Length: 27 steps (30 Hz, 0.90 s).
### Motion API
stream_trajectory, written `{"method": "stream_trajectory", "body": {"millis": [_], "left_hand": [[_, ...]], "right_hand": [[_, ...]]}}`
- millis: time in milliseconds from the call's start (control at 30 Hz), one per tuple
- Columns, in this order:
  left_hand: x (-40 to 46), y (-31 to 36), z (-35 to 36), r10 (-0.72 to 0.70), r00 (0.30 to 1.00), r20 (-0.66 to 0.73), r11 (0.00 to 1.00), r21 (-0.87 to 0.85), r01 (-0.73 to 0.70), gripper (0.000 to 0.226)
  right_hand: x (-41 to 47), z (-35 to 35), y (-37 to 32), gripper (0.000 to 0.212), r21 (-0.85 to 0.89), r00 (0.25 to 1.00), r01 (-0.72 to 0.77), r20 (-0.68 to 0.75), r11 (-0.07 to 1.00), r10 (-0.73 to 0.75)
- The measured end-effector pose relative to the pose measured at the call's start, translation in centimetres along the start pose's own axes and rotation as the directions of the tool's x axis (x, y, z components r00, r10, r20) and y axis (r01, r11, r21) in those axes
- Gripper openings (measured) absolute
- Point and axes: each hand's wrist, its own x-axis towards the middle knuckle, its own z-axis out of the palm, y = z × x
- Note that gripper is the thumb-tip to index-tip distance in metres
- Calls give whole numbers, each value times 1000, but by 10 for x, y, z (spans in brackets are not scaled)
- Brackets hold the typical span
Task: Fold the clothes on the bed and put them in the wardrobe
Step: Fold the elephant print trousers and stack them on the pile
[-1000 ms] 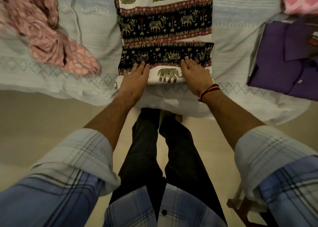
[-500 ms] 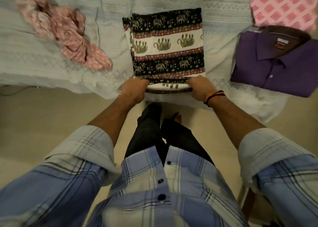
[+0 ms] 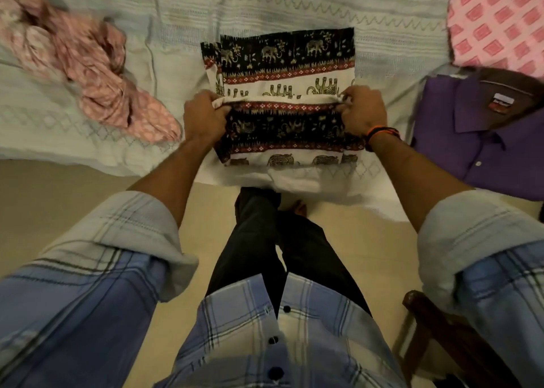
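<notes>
left hand point(image 3: 203, 118) and right hand point(image 3: 360, 110) each pinch a side of the elephant-print garment point(image 3: 282, 93) at the near edge of the bed point(image 3: 176, 49), likely lifting its near flap to fold it over; thin soft cotton; beyond, a folded purple shirt point(image 3: 482, 128) and crumpled pink cloth point(image 3: 97, 72)

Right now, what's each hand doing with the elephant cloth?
Left hand: gripping the left end of the fold in the elephant-print cloth.
Right hand: gripping the fold's right end.

Pale bedspread point(image 3: 265, 7) under elephant-print cloth point(image 3: 282, 63), pink garment point(image 3: 97, 72), purple shirt point(image 3: 477, 140), checked pillow point(image 3: 497, 22).
</notes>
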Motion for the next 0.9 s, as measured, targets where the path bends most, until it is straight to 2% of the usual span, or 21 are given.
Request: {"method": "stream_trajectory", "body": {"millis": [133,200,267,333,433,500,567,600,800,900], "left_hand": [[58,1,2,-106,994,-38,987,-126,100,29],[81,4,4,-128,989,-70,981,-156,116,28],[94,9,5,-111,983,-144,990,-99,97,30],[93,11,9,15,983,-180,998,58,-4,36],[75,19,26,243,968,-56,966,102,-237,46],[57,16,47,330,934,135,920,178,-350,71],[46,7,69,308,896,320,862,305,-405,104],[45,2,76,269,888,373,849,344,-401,115],[52,-3,75,190,900,391,823,436,-363,141],[47,0,77,201,888,414,811,437,-388,148]], "right_hand": [[53,2,-8,34,39,999,-52,11,998,52],[74,3,-12,33,2,998,-36,-55,999,36],[83,3,-20,32,-172,985,13,-166,985,-42],[83,5,-30,35,-277,973,99,-175,956,-152],[72,25,-47,42,-211,955,286,-14,935,-295],[54,49,-55,58,-186,932,357,135,915,-336],[42,71,-54,79,-222,908,381,272,897,-318],[39,79,-50,85,-241,904,384,297,891,-309],[49,80,-26,103,-300,958,248,217,921,-187],[46,83,-30,107,-305,954,266,220,915,-204]]}}
